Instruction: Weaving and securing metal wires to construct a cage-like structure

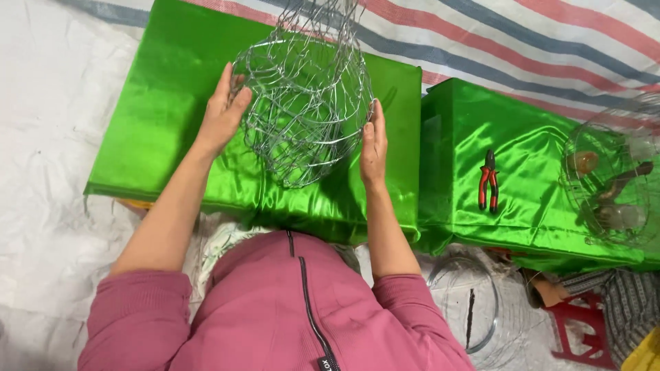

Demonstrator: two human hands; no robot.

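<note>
Both hands are on a wire mesh basket (306, 103), a rounded cage of thin silvery wire, sitting on the table (172, 89) that's covered in shiny green cloth. The left hand (223, 110) is pressed flat against the basket's left side with fingers spread wide and pointing up, palm against the wire near the rim. The right hand (373, 148) is doing the same on the right side, fingers straight and together, palm facing in. So neither hand is curled around anything; they're open and cupping the basket between them. The basket looks tilted, with its round rim up toward the left and the narrower bottom end resting on the green cloth near the table's front edge. Some loose mesh sticks up out of the top and runs out of frame.

The person has pink sleeves pushed up past the elbows and a pink zip-up top.

Right next to this is a second green-covered table (522, 144), and a pair of pliers (487, 180) with red and black handles is lying on it, well apart from both hands. Further right on that table there's another round wire cage (608, 172) with a couple of pale round things inside that I can't make out. Down on the floor there are coils of wire (474, 309) and a red stool (581, 326). Behind the tables is a striped tarp (522, 41).
</note>
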